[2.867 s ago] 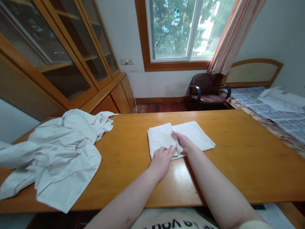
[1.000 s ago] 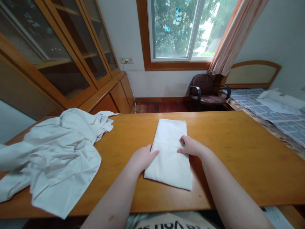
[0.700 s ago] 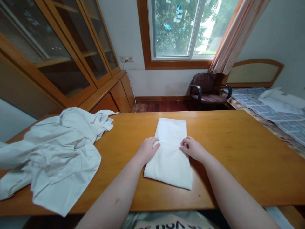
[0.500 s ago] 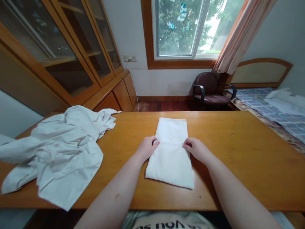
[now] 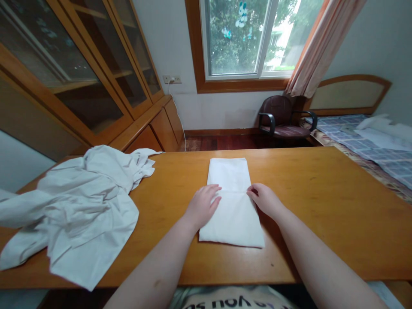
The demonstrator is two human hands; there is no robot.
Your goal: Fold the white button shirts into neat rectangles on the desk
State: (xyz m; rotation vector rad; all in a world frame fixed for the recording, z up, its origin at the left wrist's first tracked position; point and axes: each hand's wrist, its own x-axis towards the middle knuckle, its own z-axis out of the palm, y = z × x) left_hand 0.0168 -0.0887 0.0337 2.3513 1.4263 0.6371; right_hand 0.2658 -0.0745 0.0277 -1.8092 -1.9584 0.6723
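Note:
A white cloth (image 5: 233, 219), folded into a long flat rectangle, lies on the wooden table in front of me. A crease or fold edge runs across its middle. My left hand (image 5: 202, 205) rests on the cloth's left side, fingers stretched out and thumb apart, over the left end of that crease. At the crease's right end, my right hand (image 5: 263, 198) pinches the cloth's edge between thumb and fingers.
A crumpled white cloth (image 5: 93, 206) is heaped on the left of the wooden table (image 5: 322, 206). Beyond the table stand a glass-door cabinet (image 5: 128, 111), a dark armchair (image 5: 283, 120) and a bed (image 5: 363, 137) at the right.
My left hand has opened from a pinch at the edge and moved slightly inward onto the cloth. The right hand keeps its pinch. The cloth's near edge lies straighter.

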